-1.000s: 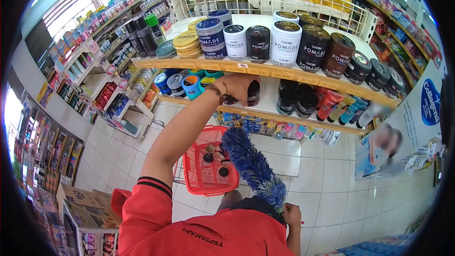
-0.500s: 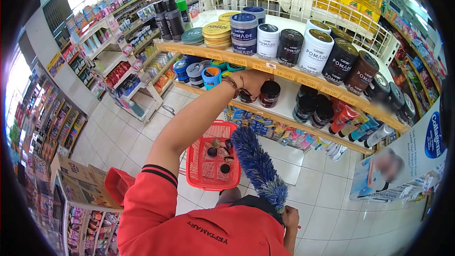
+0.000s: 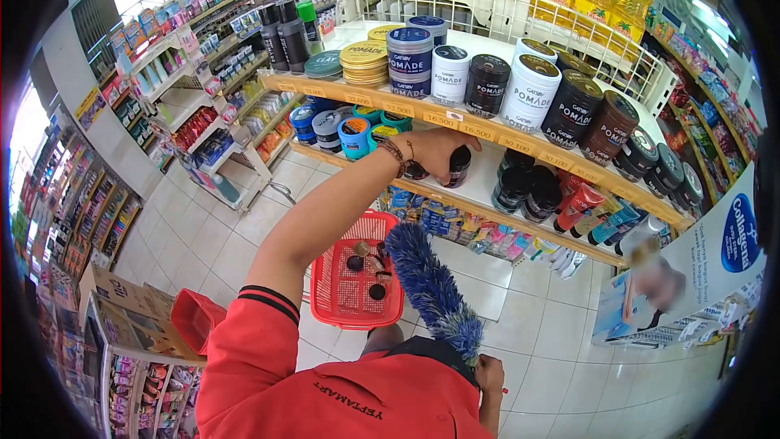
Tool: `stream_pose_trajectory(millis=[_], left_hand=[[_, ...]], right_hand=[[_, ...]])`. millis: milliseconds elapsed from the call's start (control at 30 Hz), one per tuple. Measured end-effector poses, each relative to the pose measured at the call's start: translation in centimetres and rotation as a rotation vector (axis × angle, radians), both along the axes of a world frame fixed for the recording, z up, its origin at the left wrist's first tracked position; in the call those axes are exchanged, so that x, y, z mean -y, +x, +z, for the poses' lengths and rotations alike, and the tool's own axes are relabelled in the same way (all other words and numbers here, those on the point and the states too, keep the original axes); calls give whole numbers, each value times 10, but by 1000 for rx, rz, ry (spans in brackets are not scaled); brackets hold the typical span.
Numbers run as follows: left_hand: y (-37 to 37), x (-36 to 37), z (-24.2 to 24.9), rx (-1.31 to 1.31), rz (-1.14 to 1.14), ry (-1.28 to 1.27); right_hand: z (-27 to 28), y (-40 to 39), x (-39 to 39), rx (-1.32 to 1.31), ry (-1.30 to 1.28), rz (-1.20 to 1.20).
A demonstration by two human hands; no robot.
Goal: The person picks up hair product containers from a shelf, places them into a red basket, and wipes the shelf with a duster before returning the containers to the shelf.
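Observation:
My left hand (image 3: 439,153) reaches onto the lower shelf, its fingers around a dark jar (image 3: 459,167) with a black lid. Another dark jar (image 3: 416,171) is partly hidden under the wrist. Low in the view, my right hand (image 3: 489,374) is closed around the handle end of a blue fluffy duster (image 3: 435,289), which points up toward the shelf. Blue and grey tubs (image 3: 328,128) stand left of my left hand, and black jars (image 3: 513,187) stand to its right.
Pomade jars (image 3: 529,91) line the upper shelf above its price strip (image 3: 479,129). A red basket (image 3: 345,293) holding several small items is below the shelves. A red bin (image 3: 197,321) stands left, and a Collagena sign (image 3: 691,268) is at the right.
My left hand has moved from beside the dark jar to over it, with fingers now around it. The whole view has shifted slightly.

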State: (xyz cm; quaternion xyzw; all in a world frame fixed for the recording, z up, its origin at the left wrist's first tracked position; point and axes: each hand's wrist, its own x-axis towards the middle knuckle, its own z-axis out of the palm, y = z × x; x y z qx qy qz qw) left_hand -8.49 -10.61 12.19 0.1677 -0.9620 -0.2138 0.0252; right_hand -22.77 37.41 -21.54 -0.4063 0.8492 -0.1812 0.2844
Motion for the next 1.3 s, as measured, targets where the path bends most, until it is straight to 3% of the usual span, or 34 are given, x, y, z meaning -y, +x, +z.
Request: stream_pose_trajectory(millis=[133,333,567,733,800,833,1300], left_hand=[[0,-7,8,104,50,-43],[1,-3,-1,57,10,-167],[-1,7,8,-1,142,22],[-18,43,-3,-91,78,46],[-24,49,-2,80,78,-79],[-24,20,21,132,198,-264],[-32,44,-3,65,-31,-147]], right_hand=[[-5,-1,-2,-10,12,21],[-7,3,-8,2,-7,-15],[-10,5,-10,-3,-17,-36],[-9,6,-5,0,9,-10],[-7,6,-4,-9,-6,-1],[-4,7,-3,3,-1,7],[-10,22,-18,36,19,-82]])
